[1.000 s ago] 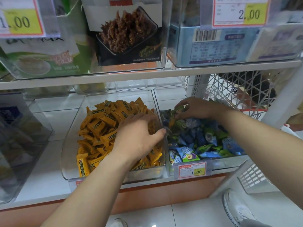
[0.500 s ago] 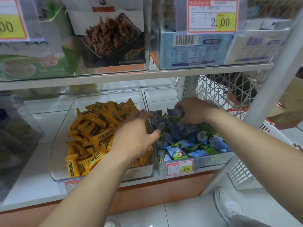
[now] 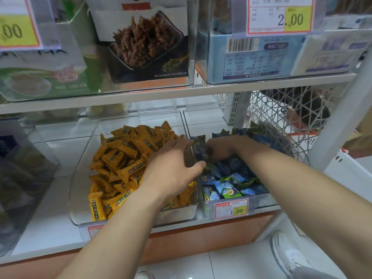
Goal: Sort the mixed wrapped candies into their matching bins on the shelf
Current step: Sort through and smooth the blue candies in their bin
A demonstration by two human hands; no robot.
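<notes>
Lower white metal shelf carrying two clear plastic bins side by side. The left clear plastic bin holds a heap of orange-yellow wrapped candies; at its 3 o'clock, walls touching, the right clear plastic bin holds blue and green wrapped candies.

The left hand lies palm down across the shared wall of the two bins, its fingers reaching toward 1 o'clock over the orange-yellow heap and its thumb resting among the blue and green wrappers. Whether it grasps a candy cannot be told, since the palm side is hidden.

The right hand is at 2 o'clock of the left hand, inside the right bin near its rear, fingers curled down and clenched on dark blue wrappers of that pile.

A white, red and yellow price label marked 1.00 is fixed to the front of the right bin. At 12 o'clock, the upper shelf carries a boxed snack showing brown strips. At 2 o'clock stands a white wire basket. At 5 o'clock, a white shoe rests on the floor.
</notes>
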